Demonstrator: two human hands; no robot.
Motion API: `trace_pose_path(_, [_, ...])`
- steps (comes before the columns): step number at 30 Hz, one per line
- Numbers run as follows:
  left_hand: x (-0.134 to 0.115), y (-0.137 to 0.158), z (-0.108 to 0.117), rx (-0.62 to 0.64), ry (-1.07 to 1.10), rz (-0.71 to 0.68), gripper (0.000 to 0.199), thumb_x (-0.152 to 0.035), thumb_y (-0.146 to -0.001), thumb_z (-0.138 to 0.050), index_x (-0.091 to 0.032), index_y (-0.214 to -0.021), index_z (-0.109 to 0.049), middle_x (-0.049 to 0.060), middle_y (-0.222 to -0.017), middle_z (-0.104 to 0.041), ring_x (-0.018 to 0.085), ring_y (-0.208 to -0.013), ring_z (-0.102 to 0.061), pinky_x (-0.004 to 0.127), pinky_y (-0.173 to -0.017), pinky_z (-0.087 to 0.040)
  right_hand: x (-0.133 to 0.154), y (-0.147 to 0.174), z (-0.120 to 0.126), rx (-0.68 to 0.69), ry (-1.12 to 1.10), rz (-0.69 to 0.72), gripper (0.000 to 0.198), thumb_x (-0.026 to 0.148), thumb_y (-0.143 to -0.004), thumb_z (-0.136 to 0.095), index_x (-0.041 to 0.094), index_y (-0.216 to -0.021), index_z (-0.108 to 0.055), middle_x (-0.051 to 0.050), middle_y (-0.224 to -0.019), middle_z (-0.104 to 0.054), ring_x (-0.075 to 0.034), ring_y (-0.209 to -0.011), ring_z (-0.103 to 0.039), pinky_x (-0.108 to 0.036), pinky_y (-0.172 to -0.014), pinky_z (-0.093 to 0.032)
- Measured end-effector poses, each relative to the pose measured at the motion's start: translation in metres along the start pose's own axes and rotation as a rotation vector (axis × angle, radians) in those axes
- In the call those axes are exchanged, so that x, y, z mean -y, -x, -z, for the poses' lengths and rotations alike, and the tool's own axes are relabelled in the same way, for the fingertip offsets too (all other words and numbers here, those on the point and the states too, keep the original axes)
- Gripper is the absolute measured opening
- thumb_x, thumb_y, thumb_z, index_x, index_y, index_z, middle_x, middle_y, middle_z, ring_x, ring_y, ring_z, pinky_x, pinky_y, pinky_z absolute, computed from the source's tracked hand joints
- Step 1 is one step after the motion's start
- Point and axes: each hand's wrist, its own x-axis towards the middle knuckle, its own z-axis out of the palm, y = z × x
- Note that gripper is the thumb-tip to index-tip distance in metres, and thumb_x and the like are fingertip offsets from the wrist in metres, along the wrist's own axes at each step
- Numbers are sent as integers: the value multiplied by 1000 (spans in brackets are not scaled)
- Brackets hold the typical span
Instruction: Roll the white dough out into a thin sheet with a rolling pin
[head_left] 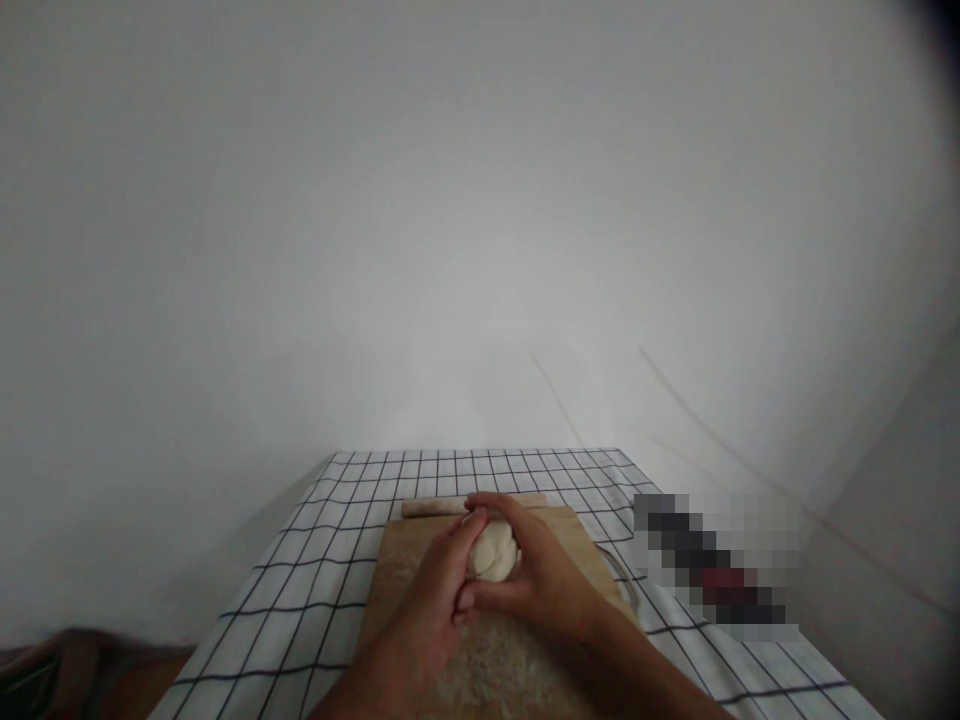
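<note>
Head view: a wooden board (409,570) lies on a bench covered by a white cloth with a dark grid (315,580), and serves as the reference for all positions below. A pale dough lump (493,548) sits over the middle of the board, cupped between both hands. The lump is roughly oval; its long axis appears to run from the near edge of the board toward the far edge, tilted slightly rightward, though the hands cover its sides and the ends cannot be read exactly. Surface folds are visible on its exposed top. The left hand (439,590) is curled against the left side of the lump, fingers together, thumb up along the dough. The right hand (540,570) wraps the right and far sides, fingers bent over the top edge and closed on the dough. The two hands touch each other at the near side of the lump. A wooden rolling pin (431,507) lies along the far edge of the board, its long axis running left to right. Flour dusts the near part of the board. A rim of a clear bowl (626,580) shows just beside the right edge of the board.
</note>
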Motion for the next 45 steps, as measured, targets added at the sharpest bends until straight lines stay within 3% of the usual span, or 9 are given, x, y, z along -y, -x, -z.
trace_pose_path(6, [-11,-1,-18,0,109,202,36,-55,-79,-75,-21,-89,-71,-6,-58,-53,6,-43,-41,18,-40,-25,10,-1,0,-153,38,141,62,48,-81,-82,26,-136,-62,-7,-116,-74,-25,-103,-70,-37,-89,-56])
trace_pose_path(10, [-13,-4,-24,142,152,266,55,-70,-83,-64,-19,-104,-67,-4,-61,-56,7,-38,-41,19,-35,-29,17,-2,1,-224,0,155,38,48,-89,-73,26,-120,-71,-4,-99,-75,-20,-85,-70,-31,-77,-56])
trace_pose_path(13, [-11,0,-25,93,4,87,75,-72,-90,-55,-28,-149,-42,7,-107,-70,18,-64,-67,23,-38,-44,17,-2,-2,-279,-49,78,30,51,-91,-69,24,-103,-73,-1,-84,-73,-18,-72,-67,-28,-65,-54])
trace_pose_path(17, [-5,9,-23,166,-319,-236,67,-61,-97,-55,-30,-154,-37,13,-155,-46,30,-122,-63,31,-73,-60,16,-3,-12,-488,-162,-93,43,58,-96,-59,25,-122,-66,-7,-114,-74,-23,-101,-70,-36,-87,-57])
trace_pose_path(21, [1,7,-17,79,-569,-354,47,-53,-101,-52,-26,-139,-48,13,-144,-56,29,-127,-59,43,-99,-54,19,-4,-22,-491,-314,-234,55,67,-101,-43,26,-131,-63,-11,-134,-68,-27,-128,-60,-48,-112,-45])
trace_pose_path(26, [-7,-1,-18,-102,-688,-552,28,-46,-104,-45,-26,-118,-59,9,-131,-63,25,-124,-58,46,-109,-45,27,1,-29,-451,-282,-271,52,68,-100,-42,28,-126,-65,-7,-134,-67,-25,-131,-57,-46,-116,-41])
trace_pose_path(30, [-15,0,-27,-159,-487,-450,29,-47,-101,-48,-25,-108,-64,9,-117,-70,26,-115,-63,43,-101,-51,27,4,-38,-438,-262,-306,52,62,-101,-46,28,-138,-59,-7,-144,-61,-25,-137,-52,-45,-118,-40])
trace_pose_path(37, [-14,-3,-24,-394,-73,-247,22,-37,-86,-71,-27,-104,-64,6,-120,-71,28,-135,-53,35,-106,-47,37,4,-54,-447,-275,-143,36,45,-100,-56,27,-129,-67,-8,-132,-70,-25,-124,-64,-40,-107,-52])
trace_pose_path(45, [-10,5,-32,-304,-185,-184,18,-39,-83,-68,-25,-93,-70,7,-108,-75,30,-125,-60,40,-105,-48,33,7,-46,-494,-351,-46,30,31,-99,-52,27,-115,-77,-6,-120,-77,-24,-116,-69,-41,-103,-54])
